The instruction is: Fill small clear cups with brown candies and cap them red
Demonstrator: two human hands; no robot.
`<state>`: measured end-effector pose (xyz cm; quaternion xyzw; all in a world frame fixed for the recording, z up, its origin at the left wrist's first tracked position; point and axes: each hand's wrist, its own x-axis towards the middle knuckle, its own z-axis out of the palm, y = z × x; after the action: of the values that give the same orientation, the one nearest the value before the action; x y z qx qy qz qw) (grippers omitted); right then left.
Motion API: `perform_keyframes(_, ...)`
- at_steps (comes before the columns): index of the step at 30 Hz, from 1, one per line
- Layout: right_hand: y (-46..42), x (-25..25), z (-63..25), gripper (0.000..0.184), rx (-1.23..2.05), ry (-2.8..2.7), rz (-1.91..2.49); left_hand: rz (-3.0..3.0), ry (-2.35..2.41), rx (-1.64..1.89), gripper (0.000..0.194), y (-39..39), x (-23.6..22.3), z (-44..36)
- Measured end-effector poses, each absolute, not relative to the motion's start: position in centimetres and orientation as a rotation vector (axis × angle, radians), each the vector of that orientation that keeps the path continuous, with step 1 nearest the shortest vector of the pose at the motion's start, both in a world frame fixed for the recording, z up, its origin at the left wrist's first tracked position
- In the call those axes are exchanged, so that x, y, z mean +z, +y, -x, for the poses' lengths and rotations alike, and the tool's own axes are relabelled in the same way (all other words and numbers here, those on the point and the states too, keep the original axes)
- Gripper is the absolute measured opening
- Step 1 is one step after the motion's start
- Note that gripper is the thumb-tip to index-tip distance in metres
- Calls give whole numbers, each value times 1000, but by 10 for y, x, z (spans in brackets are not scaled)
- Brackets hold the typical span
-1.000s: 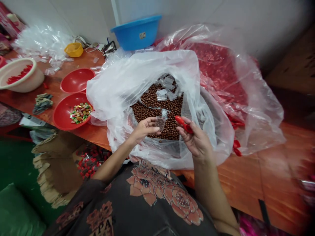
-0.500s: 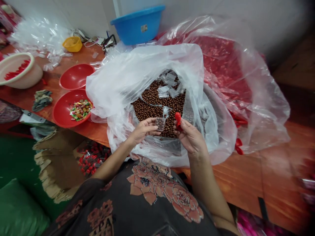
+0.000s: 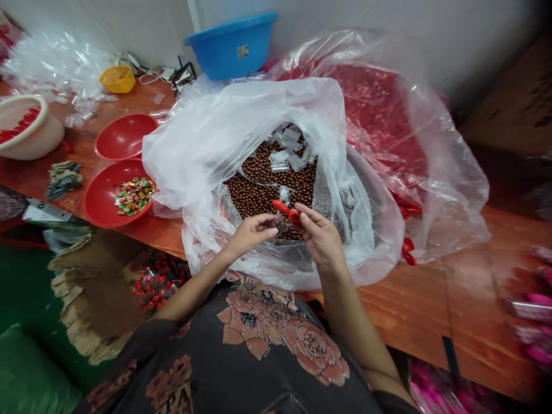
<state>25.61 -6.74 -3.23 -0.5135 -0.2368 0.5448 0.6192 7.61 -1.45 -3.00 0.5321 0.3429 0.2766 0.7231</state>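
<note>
My left hand [image 3: 251, 230] pinches a small clear packet [image 3: 282, 225] with brown balls inside, held just over the heap of brown balls [image 3: 267, 184]. My right hand [image 3: 319, 238] is closed on a small red piece [image 3: 286, 210], which lies across the top of the packet. Both hands meet at the near rim of a big clear plastic bag [image 3: 224, 132] that holds the brown balls. Several empty clear packets [image 3: 288, 155] lie on the far side of the heap.
A second clear bag of red items [image 3: 379, 115] stands behind on the right. On the wooden table [image 3: 431, 310] at left are a red bowl of wrapped sweets [image 3: 131, 195], an empty red bowl [image 3: 123, 135], a cream bowl [image 3: 21, 126], a yellow bowl [image 3: 116, 79] and a blue basin [image 3: 233, 46].
My right hand has moved left with the red piece, from apart from the packet to lying across its top. The left hand has kept the packet nearly still.
</note>
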Motion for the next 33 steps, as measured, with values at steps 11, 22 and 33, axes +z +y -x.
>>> perform_keyframes(11, -82, -21, -258, 25, 728, -1325, 1337, -1265, 780, 613, 43, -22, -25, -77)
perform_keyframes(22, -82, -41, -243, 77, 123, -1830, 1274, -1181, 870, 747, 40, -28, -18, -81)
perform_keyframes(33, -88, -45, -233, 63, 195, -1896, 1326, -680, 819, 615, 61, -33, -17, -105)
